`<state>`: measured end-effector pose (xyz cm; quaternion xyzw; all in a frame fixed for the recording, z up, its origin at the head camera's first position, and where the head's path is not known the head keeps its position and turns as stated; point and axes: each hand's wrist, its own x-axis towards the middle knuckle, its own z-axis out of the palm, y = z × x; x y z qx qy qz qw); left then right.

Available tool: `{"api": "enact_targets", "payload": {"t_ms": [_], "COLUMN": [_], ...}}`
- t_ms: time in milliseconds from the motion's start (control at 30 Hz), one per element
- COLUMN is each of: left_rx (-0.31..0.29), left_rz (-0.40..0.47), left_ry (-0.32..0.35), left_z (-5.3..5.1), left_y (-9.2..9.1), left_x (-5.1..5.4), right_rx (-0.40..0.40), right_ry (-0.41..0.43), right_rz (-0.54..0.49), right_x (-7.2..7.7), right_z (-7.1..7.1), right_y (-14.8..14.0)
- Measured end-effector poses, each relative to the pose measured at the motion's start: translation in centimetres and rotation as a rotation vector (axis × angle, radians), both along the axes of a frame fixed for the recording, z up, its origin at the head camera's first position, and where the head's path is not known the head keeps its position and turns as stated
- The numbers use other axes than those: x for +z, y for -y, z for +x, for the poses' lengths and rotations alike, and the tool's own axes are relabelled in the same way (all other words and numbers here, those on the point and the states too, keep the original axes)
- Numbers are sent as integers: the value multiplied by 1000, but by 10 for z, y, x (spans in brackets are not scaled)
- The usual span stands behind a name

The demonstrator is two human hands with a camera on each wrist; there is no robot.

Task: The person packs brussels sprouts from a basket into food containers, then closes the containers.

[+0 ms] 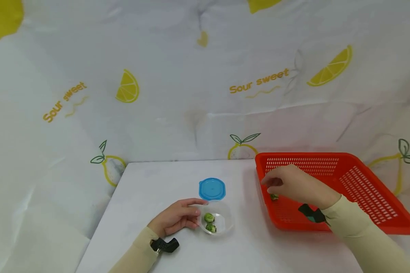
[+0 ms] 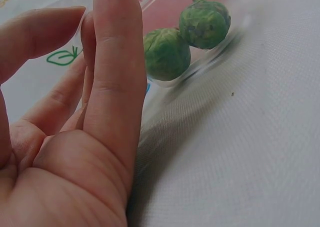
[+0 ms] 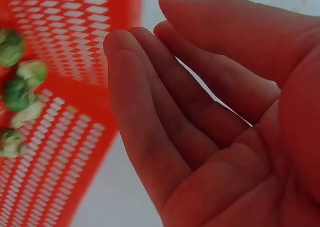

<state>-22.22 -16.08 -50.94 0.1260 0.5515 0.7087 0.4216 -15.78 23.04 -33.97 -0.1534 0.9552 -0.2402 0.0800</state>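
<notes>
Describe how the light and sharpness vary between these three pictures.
Head view: soft, fairly even light, the sprouts in the clear bowl too small for fine detail; left wrist view: a soft shadow on the white cloth beside the left hand; right wrist view: the right hand dimly lit with a reddish tint, the red basket blurred along one edge.

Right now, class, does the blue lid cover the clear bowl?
No, the blue lid lies on the white table, beyond the clear bowl.
</notes>
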Motion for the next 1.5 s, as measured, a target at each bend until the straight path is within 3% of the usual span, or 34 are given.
{"api": "enact_targets", "payload": {"t_ms": [333, 800, 1200, 1500], "left_rx": [1, 3, 2, 7], "left_rz": [12, 0, 17, 17], "left_ry": [13, 23, 26, 34], "left_z": [1, 0, 1, 1], "left_y": [4, 0, -1, 0], "left_x": [0, -2, 1, 1], "right_rx": [-19, -40, -86, -70], "right_ry": [154, 266, 315, 302], "right_rz": [-5, 52, 86, 93], "right_x": [-25, -55, -63, -67], "right_z": [-21, -57, -64, -68], "right_y": [-41, -56, -45, -39]}}
